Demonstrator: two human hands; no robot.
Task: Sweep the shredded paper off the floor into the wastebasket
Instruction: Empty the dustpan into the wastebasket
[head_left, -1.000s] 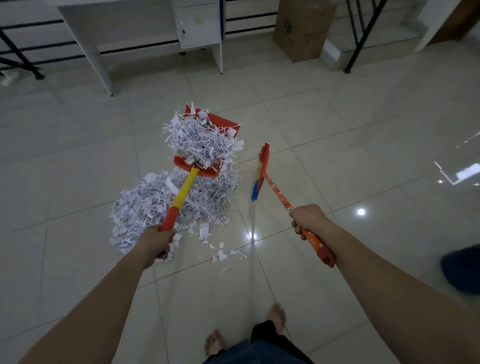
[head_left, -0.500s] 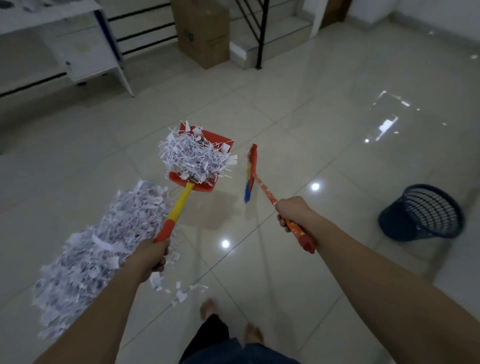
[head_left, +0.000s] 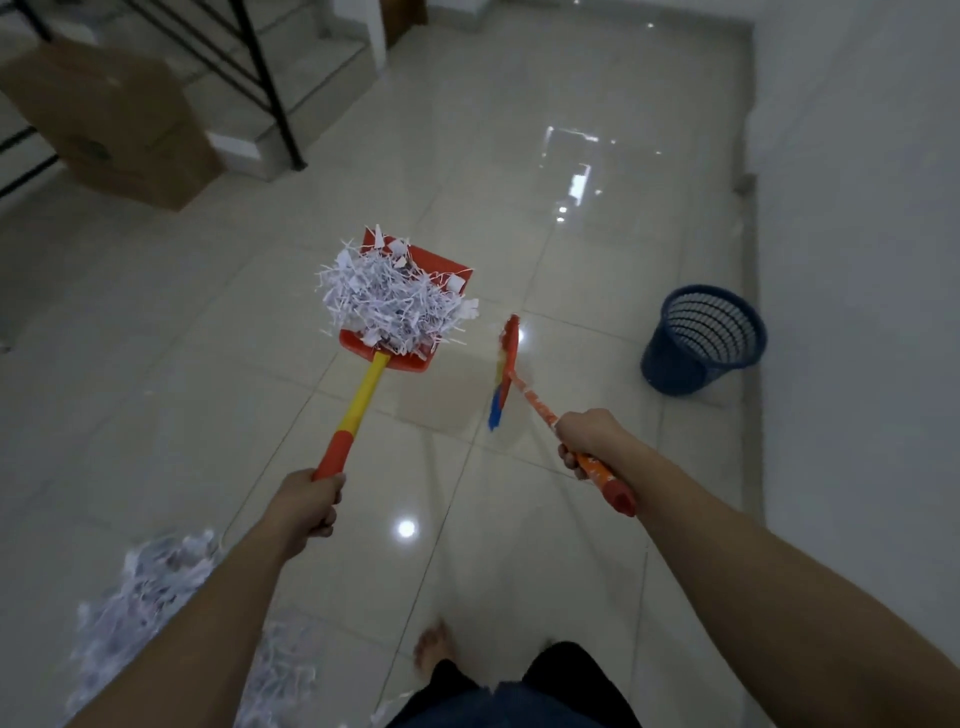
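Note:
My left hand (head_left: 306, 506) grips the yellow and red handle of a red dustpan (head_left: 441, 270), held up off the floor. A heap of white shredded paper (head_left: 387, 301) fills the pan. In my right hand (head_left: 584, 434) is the orange handle of a small brush (head_left: 506, 364), its head hanging just above the tiles. A dark blue mesh wastebasket (head_left: 701, 338) stands upright on the floor to the right, by the wall, about a tile away from the brush. More shredded paper (head_left: 150, 582) lies on the floor at the lower left, partly hidden by my left arm.
A cardboard box (head_left: 114, 119) sits at the upper left beside a black metal railing (head_left: 265, 88) and white steps (head_left: 260, 150). A white wall (head_left: 857, 260) runs along the right side. My bare foot (head_left: 431, 649) shows at the bottom on the glossy tiled floor.
I have turned right, away from the paper pile, carrying the loaded dustpan. The pile has slid to the lower left of the view and the wastebasket has come closer to the middle.

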